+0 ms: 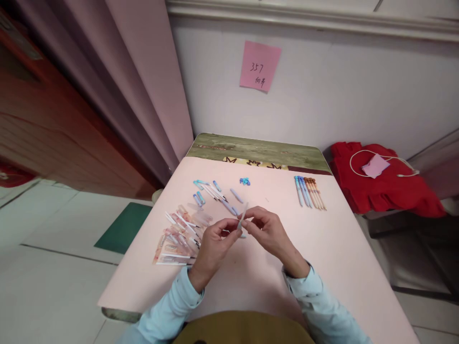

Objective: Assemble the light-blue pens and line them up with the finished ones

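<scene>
Near the middle of the table, my left hand (223,235) and my right hand (264,226) meet with fingertips pinched on a slim pale pen part (244,211). It points up and away from me, and its lower end is hidden by the fingers. Just beyond lie lavender pen barrels (228,207). Farther back left are white refills with dark tips (214,192) and blue pen pieces (200,197). A small heap of blue pieces (245,181) sits at the back. Left of my left hand spreads a pile of clear wrappers and white refills (179,234).
A row of several blue and brown pens (309,192) lies at the back right of the pink-covered table (344,258). Red cloth (387,193) with a white cable (353,165) is beyond the right edge. A wall with a pink note (260,67) stands behind.
</scene>
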`<state>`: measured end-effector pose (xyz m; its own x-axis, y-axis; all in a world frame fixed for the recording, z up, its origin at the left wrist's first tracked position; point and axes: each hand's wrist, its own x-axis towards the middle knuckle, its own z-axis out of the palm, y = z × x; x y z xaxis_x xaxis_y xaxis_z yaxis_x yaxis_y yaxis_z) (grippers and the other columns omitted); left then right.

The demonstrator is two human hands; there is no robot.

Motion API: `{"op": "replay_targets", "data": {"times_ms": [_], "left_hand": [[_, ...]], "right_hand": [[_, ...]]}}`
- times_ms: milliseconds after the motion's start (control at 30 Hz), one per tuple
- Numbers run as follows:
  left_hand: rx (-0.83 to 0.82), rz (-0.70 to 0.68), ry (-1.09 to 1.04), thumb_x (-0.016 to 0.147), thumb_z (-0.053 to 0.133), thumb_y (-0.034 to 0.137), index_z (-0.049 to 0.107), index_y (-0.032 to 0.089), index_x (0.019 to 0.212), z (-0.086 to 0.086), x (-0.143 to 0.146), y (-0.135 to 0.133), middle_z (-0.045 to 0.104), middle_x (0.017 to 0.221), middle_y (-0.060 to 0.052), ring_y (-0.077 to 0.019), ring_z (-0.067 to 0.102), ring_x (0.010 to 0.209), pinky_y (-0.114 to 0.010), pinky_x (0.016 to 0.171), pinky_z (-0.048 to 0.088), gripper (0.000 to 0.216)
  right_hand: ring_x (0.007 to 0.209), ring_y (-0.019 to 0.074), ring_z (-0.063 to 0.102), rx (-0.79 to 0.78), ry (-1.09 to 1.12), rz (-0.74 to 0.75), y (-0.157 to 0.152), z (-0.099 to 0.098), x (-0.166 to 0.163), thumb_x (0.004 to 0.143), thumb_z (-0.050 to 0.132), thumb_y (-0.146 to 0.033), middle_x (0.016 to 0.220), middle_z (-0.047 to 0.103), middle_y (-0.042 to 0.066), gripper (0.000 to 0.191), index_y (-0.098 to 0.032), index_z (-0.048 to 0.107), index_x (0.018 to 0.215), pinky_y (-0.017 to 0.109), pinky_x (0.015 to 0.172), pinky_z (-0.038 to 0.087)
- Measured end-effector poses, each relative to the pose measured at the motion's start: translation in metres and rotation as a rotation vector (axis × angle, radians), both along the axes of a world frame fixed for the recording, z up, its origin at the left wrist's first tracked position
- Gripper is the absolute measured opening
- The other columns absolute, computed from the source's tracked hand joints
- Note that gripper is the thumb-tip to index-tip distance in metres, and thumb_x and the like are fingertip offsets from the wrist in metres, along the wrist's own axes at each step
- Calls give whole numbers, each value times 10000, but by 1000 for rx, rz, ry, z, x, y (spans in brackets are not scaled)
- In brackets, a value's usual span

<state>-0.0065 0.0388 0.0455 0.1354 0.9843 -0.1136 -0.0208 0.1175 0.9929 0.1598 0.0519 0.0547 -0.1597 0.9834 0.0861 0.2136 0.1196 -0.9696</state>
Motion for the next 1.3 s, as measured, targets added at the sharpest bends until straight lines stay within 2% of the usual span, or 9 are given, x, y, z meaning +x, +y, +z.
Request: {"op": "replay_targets", "data": {"times_ms": [133, 367, 433, 500, 600, 700, 800, 1067, 1300], "left_hand": [[4, 34, 2, 725, 732, 287, 744, 203, 854, 1, 0, 3, 705, 818, -46, -195, 631, 733, -308, 693, 513, 155], [1, -69, -9, 703, 746, 299, 719, 188, 800, -1, 12, 14, 678, 753, -45, -192, 619, 713, -291, 657, 492, 150], [8, -121, 32, 694, 752, 327, 733, 179, 872, -3, 6, 45, 693, 773, -59, -201, 624, 717, -301, 657, 492, 233], [139, 13, 182, 726, 720, 348, 727, 167, 912, -6, -11, 95, 706, 823, -70, -198, 621, 742, -305, 692, 487, 259], [255, 257, 724, 784, 648, 302, 709, 143, 926, -13, -43, 184, 699, 830, -70, -175, 604, 744, -286, 720, 458, 222], [242, 239, 867, 732, 691, 214, 719, 120, 838, -25, -62, 252, 695, 811, -89, -191, 591, 788, -301, 771, 420, 145], [218, 162, 947, 680, 730, 187, 721, 128, 777, -43, -60, 283, 699, 792, -98, -207, 587, 796, -311, 767, 406, 114], [203, 32, 1112, 698, 636, 105, 684, 121, 707, -71, -44, 292, 689, 824, -174, -272, 590, 864, -363, 821, 397, 51], [375, -7, 1124, 825, 504, 136, 641, 139, 854, -27, -33, 250, 664, 905, -142, -252, 562, 933, -350, 862, 391, 140]], "right_hand": [[557, 88, 532, -105, 42, -57, -7, -10, 7, 818, 663, -415, 901, 678, 35, 404, -210, 634, 1165, 217, 512, 438], [488, 100, 486, -154, -75, -95, -29, -30, -1, 803, 660, -443, 607, 597, -19, 262, -185, 665, 853, 205, 468, 369], [481, 109, 487, -113, -152, -172, -30, -36, 8, 826, 620, -456, 557, 560, -27, 270, -190, 658, 803, 209, 469, 364], [483, 123, 508, -94, -236, -257, -29, -43, 23, 822, 611, -473, 571, 577, -17, 286, -195, 676, 812, 220, 477, 384], [514, 152, 567, -96, -335, -389, -29, -57, 50, 816, 598, -505, 664, 651, 17, 335, -200, 717, 891, 251, 522, 442], [519, 170, 584, -141, -402, -470, -32, -69, 69, 815, 589, -524, 634, 646, 13, 348, -213, 728, 884, 262, 518, 454], [527, 181, 580, -191, -444, -540, -36, -77, 79, 806, 593, -548, 617, 640, 11, 360, -221, 729, 870, 269, 502, 448], [673, 197, 602, -129, -519, -539, -32, -88, 88, 836, 579, -484, 782, 679, 40, 307, -214, 719, 880, 302, 649, 466], [674, 172, 592, -70, -624, -467, -15, -84, 71, 848, 570, -392, 778, 662, 21, 231, -221, 716, 901, 275, 641, 429]]}}
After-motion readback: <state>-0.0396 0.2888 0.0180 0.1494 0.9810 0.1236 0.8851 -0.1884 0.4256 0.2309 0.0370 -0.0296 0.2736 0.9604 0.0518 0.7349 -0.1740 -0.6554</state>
